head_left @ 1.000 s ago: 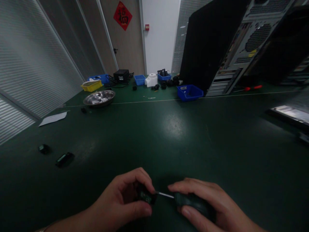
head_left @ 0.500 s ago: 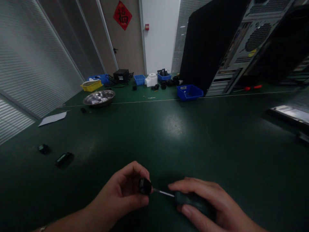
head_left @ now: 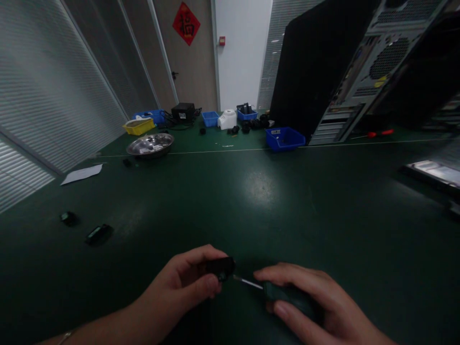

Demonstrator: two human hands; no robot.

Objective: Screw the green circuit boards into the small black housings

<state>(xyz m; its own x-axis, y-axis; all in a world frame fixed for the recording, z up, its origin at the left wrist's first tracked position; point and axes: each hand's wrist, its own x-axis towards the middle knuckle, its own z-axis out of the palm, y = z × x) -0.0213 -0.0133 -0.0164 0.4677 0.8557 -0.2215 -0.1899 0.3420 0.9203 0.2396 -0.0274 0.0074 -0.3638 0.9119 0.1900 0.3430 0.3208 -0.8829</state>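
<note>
Between the thumb and fingers of my left hand (head_left: 190, 282) is a small black part (head_left: 220, 267), held a little above the table. My right hand (head_left: 312, 297) is wrapped around the dark green handle of a screwdriver (head_left: 287, 298). Its thin metal shaft points left, and the tip ends close beside the black part's lower right end; whether the two touch, I cannot tell. Farther left on the table (head_left: 201, 206) lie two more small dark parts, a longer one (head_left: 99, 234) and a shorter one (head_left: 68, 218).
At the back stand a metal bowl (head_left: 151, 152), a yellow bin (head_left: 139, 127), a blue bin (head_left: 285, 140) and a white plastic housing (head_left: 227, 120). A black computer case (head_left: 312, 67) rises at the back right. A flat bright-topped device (head_left: 436, 173) lies at the right edge.
My left hand has turned the black part, so its longer side now shows. The screwdriver tip has come slightly away from it. The whole view has shifted slightly.
</note>
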